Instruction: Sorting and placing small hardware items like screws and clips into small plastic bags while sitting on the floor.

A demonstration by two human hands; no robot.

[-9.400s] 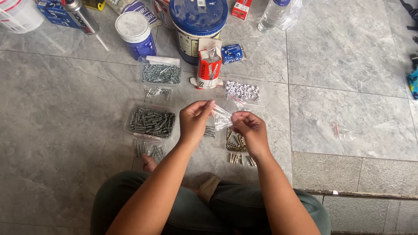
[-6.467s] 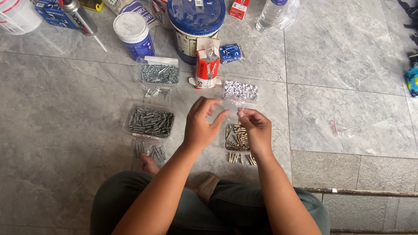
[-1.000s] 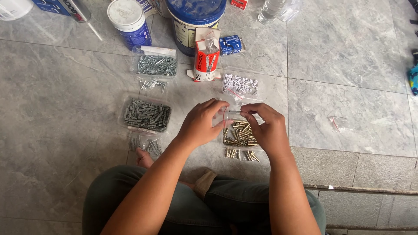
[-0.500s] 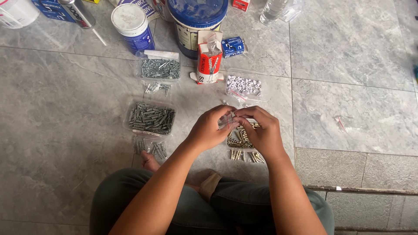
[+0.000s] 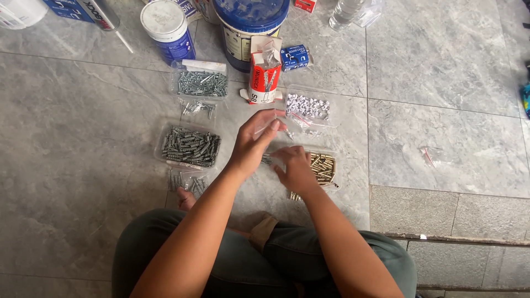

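Four bagged piles lie sorted; left hand (image 5: 255, 140) pinches a clear bag (image 5: 269, 118) at twelve o'clock of right hand (image 5: 292, 168), curled over loose screws (image 5: 269, 160).

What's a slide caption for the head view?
Seated person's left hand lifts a small clear bag; right hand rests by brass screws.

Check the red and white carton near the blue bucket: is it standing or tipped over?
Standing. The red and white carton sits upright on the tiled floor, its top flaps open, just in front of the blue bucket.
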